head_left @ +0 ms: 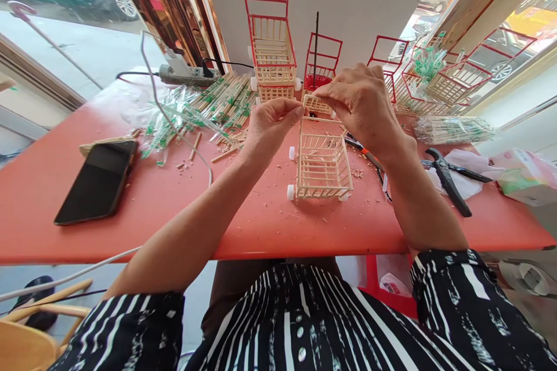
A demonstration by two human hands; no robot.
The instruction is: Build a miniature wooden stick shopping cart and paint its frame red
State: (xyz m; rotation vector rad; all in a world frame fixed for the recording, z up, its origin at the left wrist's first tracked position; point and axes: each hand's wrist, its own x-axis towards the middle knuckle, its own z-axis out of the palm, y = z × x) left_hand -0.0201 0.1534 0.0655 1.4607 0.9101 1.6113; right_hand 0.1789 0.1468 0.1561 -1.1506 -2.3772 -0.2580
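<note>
My left hand [272,122] and my right hand [361,101] are raised over the red table [261,226], both pinching a small wooden stick basket piece [317,104] between their fingertips. Just below them stands a small cart basket made of wooden sticks [322,167] with white wheels. The part of the held piece under my right fingers is hidden.
A black phone [99,179] lies at the left. Wrapped chopstick bundles [217,105] and a power strip [185,74] sit behind. Red-framed stick carts [272,46] stand at the back. Black pliers [448,177], a cloth and a tissue pack [524,177] lie at the right.
</note>
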